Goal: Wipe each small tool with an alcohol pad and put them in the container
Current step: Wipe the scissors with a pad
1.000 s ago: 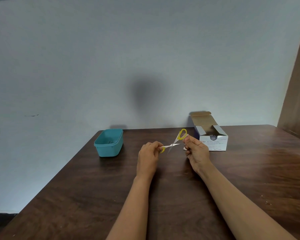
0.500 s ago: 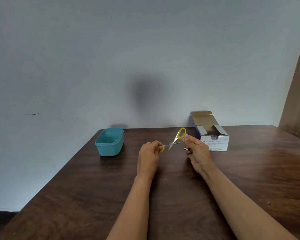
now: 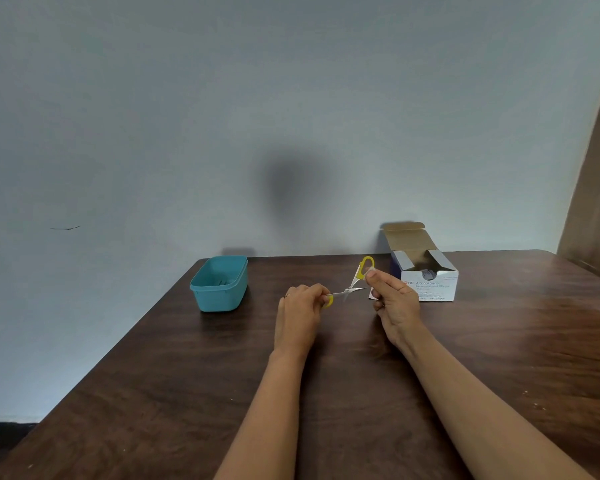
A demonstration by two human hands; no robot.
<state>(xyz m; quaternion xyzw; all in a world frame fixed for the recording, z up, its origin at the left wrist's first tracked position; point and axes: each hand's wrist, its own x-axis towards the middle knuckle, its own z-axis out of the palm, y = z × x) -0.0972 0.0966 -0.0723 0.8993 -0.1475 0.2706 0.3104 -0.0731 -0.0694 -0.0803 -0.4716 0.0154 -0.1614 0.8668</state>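
Brown table [image 3: 361,393]; teal container [image 3: 219,291] left; swab box [image 3: 428,287] right.

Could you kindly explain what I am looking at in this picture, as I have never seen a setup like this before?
There is no machine here. A person works with bare hands, and a camera worn on the head looks forward and down, so the arms reach in from the bottom. On the brown table stand a teal container on the left and an opened box of alcohol swabs on the right. The left hand holds one yellow handle of the small open scissors. The right hand pinches the other arm near its yellow loop. A small white piece shows by the right hand; it may be a pad, but I cannot tell.
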